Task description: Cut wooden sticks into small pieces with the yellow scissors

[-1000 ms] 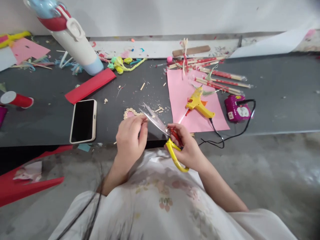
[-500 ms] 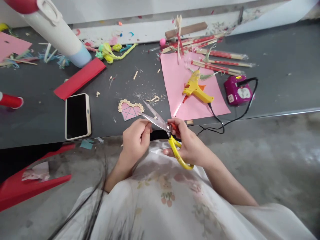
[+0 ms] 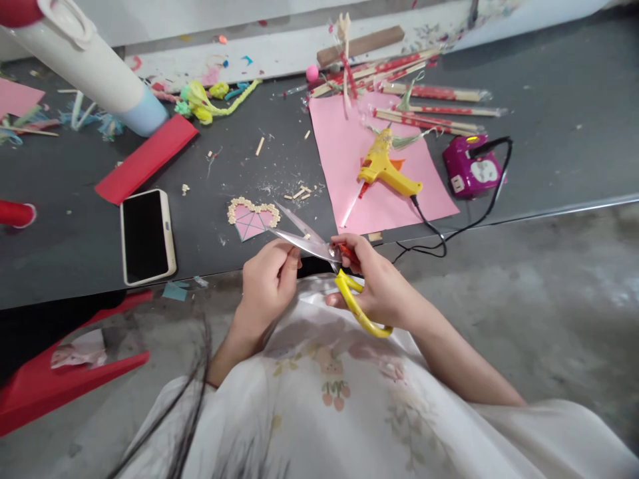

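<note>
My right hand grips a pair of yellow-handled scissors, whose blades stand apart and point up to the left. Beside the lower blade, my left hand is closed with thumb and forefinger pinched; whatever it pinches is hidden. Just beyond the blade tips lies a pink heart-shaped paper, edged along its top with small pale wooden bits and crossed by dark lines. Several short cut stick pieces are scattered to the right of the heart.
A yellow glue gun rests on a pink sheet, its cord running to a purple power adapter. Red-wrapped chopsticks lie behind. To the left are a phone, a red folded strip and a tall bottle.
The view has shifted slightly, so the table things appear a little further left. Both hands and the spread scissors keep nearly the same pose.
</note>
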Motion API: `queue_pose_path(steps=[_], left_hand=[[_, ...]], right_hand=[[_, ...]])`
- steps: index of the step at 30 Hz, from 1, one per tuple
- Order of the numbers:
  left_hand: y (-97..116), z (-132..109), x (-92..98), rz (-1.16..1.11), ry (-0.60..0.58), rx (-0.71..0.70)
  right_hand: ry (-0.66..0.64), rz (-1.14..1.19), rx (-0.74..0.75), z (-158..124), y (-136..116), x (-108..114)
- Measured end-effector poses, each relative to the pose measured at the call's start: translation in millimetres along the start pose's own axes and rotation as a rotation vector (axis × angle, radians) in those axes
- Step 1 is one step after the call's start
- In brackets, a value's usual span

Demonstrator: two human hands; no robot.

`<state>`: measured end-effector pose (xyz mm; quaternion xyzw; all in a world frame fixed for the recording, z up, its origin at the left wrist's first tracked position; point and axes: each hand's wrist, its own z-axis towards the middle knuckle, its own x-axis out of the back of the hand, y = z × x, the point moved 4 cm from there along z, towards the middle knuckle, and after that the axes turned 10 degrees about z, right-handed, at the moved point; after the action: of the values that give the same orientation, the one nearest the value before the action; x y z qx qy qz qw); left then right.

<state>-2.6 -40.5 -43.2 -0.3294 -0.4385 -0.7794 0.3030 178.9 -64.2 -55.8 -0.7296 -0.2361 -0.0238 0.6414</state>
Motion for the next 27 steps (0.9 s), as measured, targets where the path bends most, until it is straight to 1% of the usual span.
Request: queue_pose_path(steps=[8,15,19,22,27], left_hand=[[0.1,1.5,0.2,-0.007,-0.003,-0.033],[-1.7,1.2,-1.9,0.014,-0.029,-0.002],[-4.5,1.3,-2.8,-0.001,-0.046,0.018],[-5.9,2.2,-2.2,-0.023,-0.063,0.023],[-6.7,4.9,0.6,-0.042,-0.074,0.027]], right_hand=[[0.012,-0.061,0.004,1.6,0.0,0.9],[0.021,-0.042,-0.019,-0.5,1.3,0.7],[-0.06,0.038,0.031,-4.3,3.9,-0.5],[-0.131,0.129,0.034,-6.5,7.9,-2.1],[-0.164,0.243,0.002,-7.4,10.9,-3.0]])
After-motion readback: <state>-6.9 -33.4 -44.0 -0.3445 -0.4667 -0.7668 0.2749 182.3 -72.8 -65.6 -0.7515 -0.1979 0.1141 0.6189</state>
